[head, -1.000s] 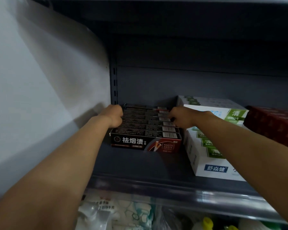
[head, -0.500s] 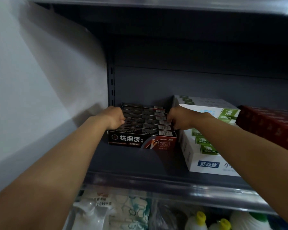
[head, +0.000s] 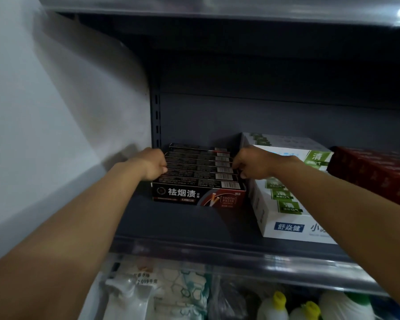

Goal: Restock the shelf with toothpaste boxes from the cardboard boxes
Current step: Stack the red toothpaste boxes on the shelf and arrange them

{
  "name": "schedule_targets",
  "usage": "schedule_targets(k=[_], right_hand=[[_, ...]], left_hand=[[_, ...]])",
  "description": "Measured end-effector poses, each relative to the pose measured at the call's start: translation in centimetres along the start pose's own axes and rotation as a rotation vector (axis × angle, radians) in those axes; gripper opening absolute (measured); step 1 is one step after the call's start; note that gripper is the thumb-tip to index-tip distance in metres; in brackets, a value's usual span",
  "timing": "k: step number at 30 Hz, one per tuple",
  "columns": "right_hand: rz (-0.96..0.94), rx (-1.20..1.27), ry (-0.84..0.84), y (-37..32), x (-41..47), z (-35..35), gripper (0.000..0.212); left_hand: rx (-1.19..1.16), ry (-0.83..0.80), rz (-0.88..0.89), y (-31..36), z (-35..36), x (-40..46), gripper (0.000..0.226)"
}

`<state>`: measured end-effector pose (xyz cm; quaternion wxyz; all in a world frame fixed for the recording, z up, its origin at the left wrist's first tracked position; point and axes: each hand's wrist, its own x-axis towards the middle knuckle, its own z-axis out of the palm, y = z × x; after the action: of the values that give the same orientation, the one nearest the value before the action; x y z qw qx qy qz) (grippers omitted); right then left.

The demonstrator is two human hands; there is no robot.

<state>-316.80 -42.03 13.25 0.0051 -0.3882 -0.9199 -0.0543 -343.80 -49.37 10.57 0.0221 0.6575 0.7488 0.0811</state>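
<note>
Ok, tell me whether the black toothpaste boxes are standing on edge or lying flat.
On edge: the black toothpaste boxes show narrow barcode sides upward, one behind another.

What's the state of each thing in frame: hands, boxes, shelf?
left hand: fingers curled on the left end of the black toothpaste boxes.
right hand: fingers curled on their right end.
black toothpaste boxes: row on edge, on the shelf.
white-green toothpaste boxes: stacked flat, beside the black row.
red boxes: resting far right.
</note>
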Motion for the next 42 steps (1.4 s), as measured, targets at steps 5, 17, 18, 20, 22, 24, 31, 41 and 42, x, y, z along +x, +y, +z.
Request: schedule_targets(k=[5,17,18,20,22,24,31,41,42], right_hand=[[0.027,0.124,-0.106,-0.4,-2.1,-1.0,0.046],[0.041,0.079,-0.116,-1.6,-3.2,-0.5,0.045],[0.042,0.077,-0.114,-1.6,-3.2,-0.5,0.045],[0.043,0.078,-0.108,-1.6,-3.1,-0.4,0.045],[0.044,0.087,-0.101,-1.5,-3.0,-0.3,0.045],[0.041,0.094,-0.099,-1.6,-2.9,-0.2,0.044],[0.026,0.07,-0.1,-2.1,-2.4,0.0,0.041],[-0.006,0.055,-0.09,-3.1,-3.0,0.4,0.044],[-0.004,0.042,-0.087,-3.2,-3.0,0.5,0.043]], left_hand=[[-0.008,-0.029,0.025,0.0,-0.4,-1.0,0.025],[0.005,-0.026,0.105,-0.6,0.0,-3.0,0.025],[0.01,-0.022,0.112,-0.7,0.0,-3.0,0.024],[0.014,-0.011,0.118,-0.8,0.0,-3.0,0.024],[0.02,0.002,0.12,-0.9,0.0,-3.0,0.024],[0.027,0.003,0.126,-1.0,0.0,-3.0,0.024],[0.02,0.003,0.114,-1.3,0.1,-3.2,0.021],[-0.001,0.021,0.088,-0.8,0.2,-3.8,0.035],[0.002,0.032,0.08,-0.6,0.2,-3.8,0.036]])
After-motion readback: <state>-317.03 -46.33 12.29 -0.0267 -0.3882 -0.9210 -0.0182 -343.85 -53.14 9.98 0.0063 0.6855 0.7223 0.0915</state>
